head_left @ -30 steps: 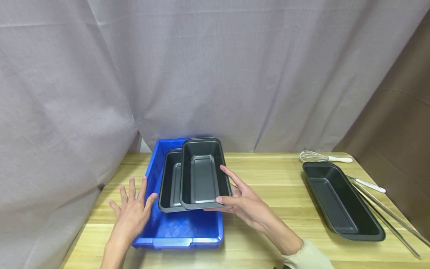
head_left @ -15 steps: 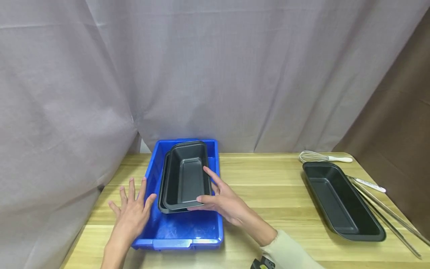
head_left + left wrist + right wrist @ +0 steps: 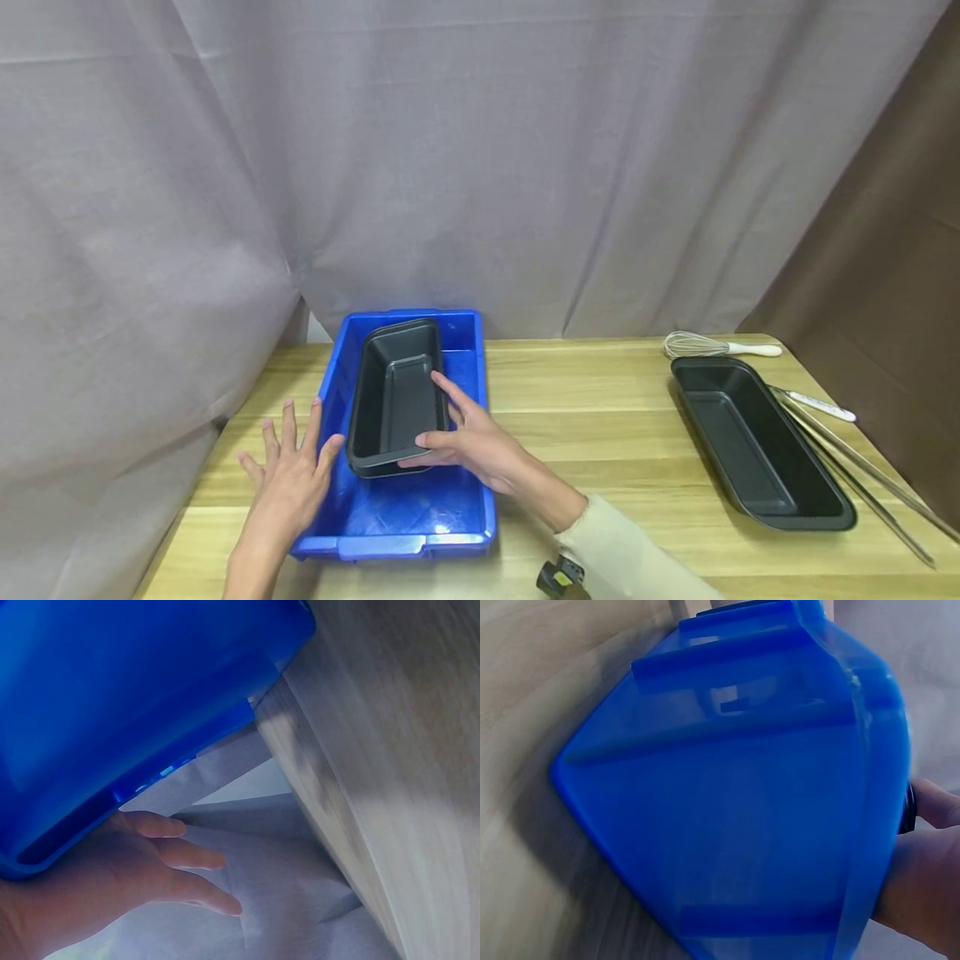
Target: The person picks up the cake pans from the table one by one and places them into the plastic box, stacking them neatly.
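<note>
A black loaf pan (image 3: 408, 404) is nested on another dark loaf pan inside the blue plastic bin (image 3: 457, 546); little of the lower pan shows. My right hand (image 3: 480, 442) grips the upper pan by its near right corner, thumb over the rim and other fingers below. In the right wrist view, the bin's side wall hides most of that hand (image 3: 926, 881). With fingers spread, my left hand (image 3: 288, 483) is at the bin's left side. The left wrist view has this hand (image 3: 142, 859) beside the bin's rim, its straight fingers holding nothing.
On the wooden table's (image 3: 585, 400) right side stands another black loaf pan (image 3: 753, 442). Behind it lies a whisk (image 3: 697, 344) with a white handle. Long metal rods (image 3: 862, 483) and a white-handled tool (image 3: 821, 407) lie to its right. A grey curtain (image 3: 480, 167) hangs behind.
My right hand has moved left and slightly down with the upper loaf pan, which now covers nearly all of the lower one. The left hand has stayed nearly in place.
</note>
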Demonstrator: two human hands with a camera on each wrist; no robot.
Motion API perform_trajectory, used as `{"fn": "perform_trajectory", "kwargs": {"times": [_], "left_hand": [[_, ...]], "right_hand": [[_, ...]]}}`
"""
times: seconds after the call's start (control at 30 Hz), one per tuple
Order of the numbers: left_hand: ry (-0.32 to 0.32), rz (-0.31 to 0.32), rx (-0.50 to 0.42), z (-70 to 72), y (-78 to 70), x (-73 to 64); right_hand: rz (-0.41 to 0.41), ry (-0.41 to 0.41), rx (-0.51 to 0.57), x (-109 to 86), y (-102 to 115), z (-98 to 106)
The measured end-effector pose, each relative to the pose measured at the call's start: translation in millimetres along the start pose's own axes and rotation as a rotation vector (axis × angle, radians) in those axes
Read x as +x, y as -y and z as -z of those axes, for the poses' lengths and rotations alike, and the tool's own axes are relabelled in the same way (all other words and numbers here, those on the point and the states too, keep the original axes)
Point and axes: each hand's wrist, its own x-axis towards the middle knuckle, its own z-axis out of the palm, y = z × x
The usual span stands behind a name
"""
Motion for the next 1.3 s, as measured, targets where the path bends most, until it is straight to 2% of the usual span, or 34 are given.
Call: {"fn": "perform_trajectory", "kwargs": {"times": [0.23, 0.6, 0.7, 0.9, 1.0, 1.13, 1.3], "left_hand": [[0.008, 0.003, -0.001, 1.0, -0.1, 0.5], [0.014, -0.001, -0.009, 1.6, 1.0, -1.1], [0.017, -0.003, -0.008, 1.4, 0.7, -0.6], [0.022, 0.004, -0.007, 1.1, 0.5, -0.1], [0.022, 0.004, -0.005, 0.8, 0.7, 0.0], [0.022, 0.004, -0.004, 0.3, 0.7, 0.2], [0.025, 0.009, 0.001, 0.5, 0.0, 1.4]], "right_hand": [[0.009, 0.007, 0.010, 8.3, -3, -4], [0.002, -0.053, -0.138, 13.4, -7, -9], [0.007, -0.075, -0.232, 12.1, -7, -12], [-0.007, -0.130, -0.617, 9.2, -7, -20], [-0.033, -0.150, -0.756, 7.6, -7, -24], [-0.046, -0.176, -0.822, 6.0, -7, -29], [0.000, -0.202, -0.852, 2.5, -9, -32]]}}
